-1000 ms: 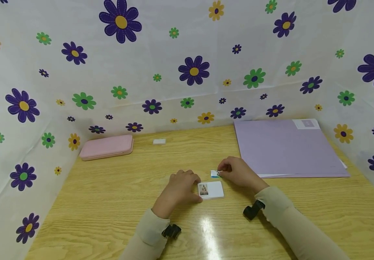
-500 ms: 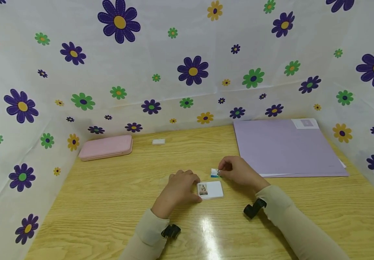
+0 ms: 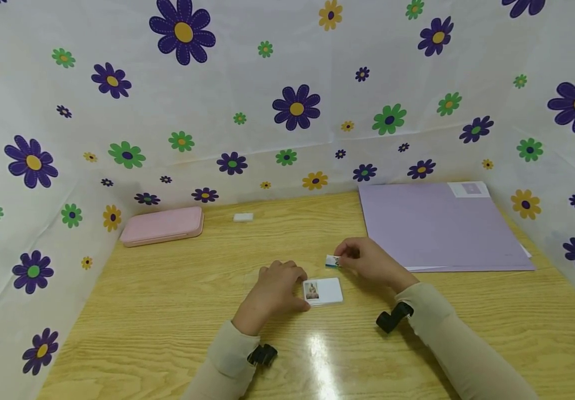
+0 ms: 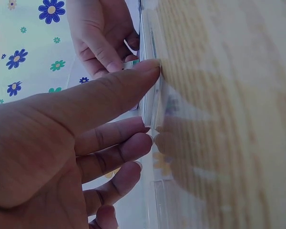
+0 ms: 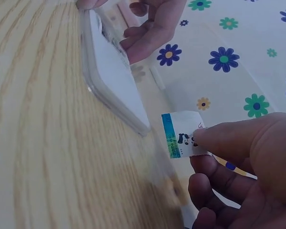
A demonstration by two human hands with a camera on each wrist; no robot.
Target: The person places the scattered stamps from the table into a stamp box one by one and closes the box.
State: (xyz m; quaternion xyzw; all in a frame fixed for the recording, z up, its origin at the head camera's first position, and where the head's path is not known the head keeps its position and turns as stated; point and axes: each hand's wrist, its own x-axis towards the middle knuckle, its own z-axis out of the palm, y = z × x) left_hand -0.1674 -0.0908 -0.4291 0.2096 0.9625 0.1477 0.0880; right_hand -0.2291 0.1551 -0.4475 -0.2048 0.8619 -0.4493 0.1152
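My left hand (image 3: pixel 276 286) grips the left end of a flat stack of white cards (image 3: pixel 329 290) lying on the table, thumb on the near edge and fingers at the far edge. The rounded stack has a small brown-toned picture (image 3: pixel 312 290) on its left part; its layered edge shows in the right wrist view. Just beyond it, my right hand (image 3: pixel 367 260) pinches a small square sticker (image 5: pixel 183 134) between thumb and forefinger. A panda figure and a blue-green strip are printed on the sticker. It is held above the table, apart from the stack.
A pink case (image 3: pixel 163 226) lies at the back left, with a small white block (image 3: pixel 243 217) beside it. On the right lies a large purple folder (image 3: pixel 442 233), close to my right hand. Flowered cloth (image 3: pixel 247 66) walls the wooden table (image 3: pixel 167 333).
My right hand has moved slightly away from me and up with the sticker, which is turned a little. The left hand and the card stack have stayed in place.
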